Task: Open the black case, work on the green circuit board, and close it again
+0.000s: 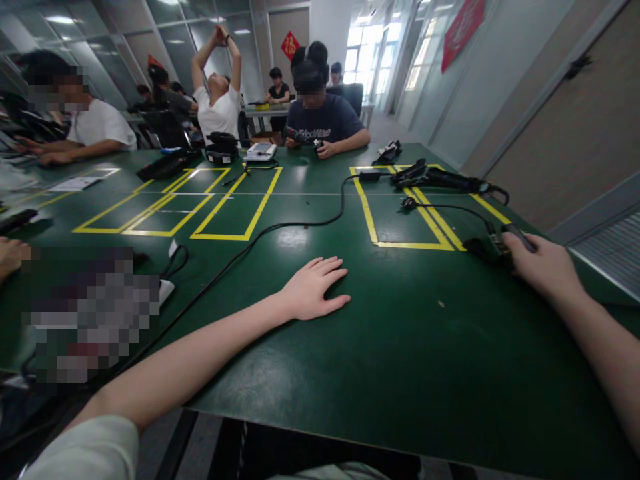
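My left hand (315,288) lies flat on the green table (400,360), palm down, fingers stretched out, holding nothing. My right hand (543,261) is at the table's right edge, fingers wrapped round a small black device (495,248) with a cable attached. The cable (450,208) runs from it to the left across a yellow-taped rectangle (400,213). A long black cord (280,230) crosses the table just beyond my left hand.
More black tools and adapters (435,177) lie at the far right. Yellow-taped boxes (200,207) mark the table's left half. Several people sit at the far side and left, one in a dark shirt (323,120) handling an item. A headset (221,147) stands near them.
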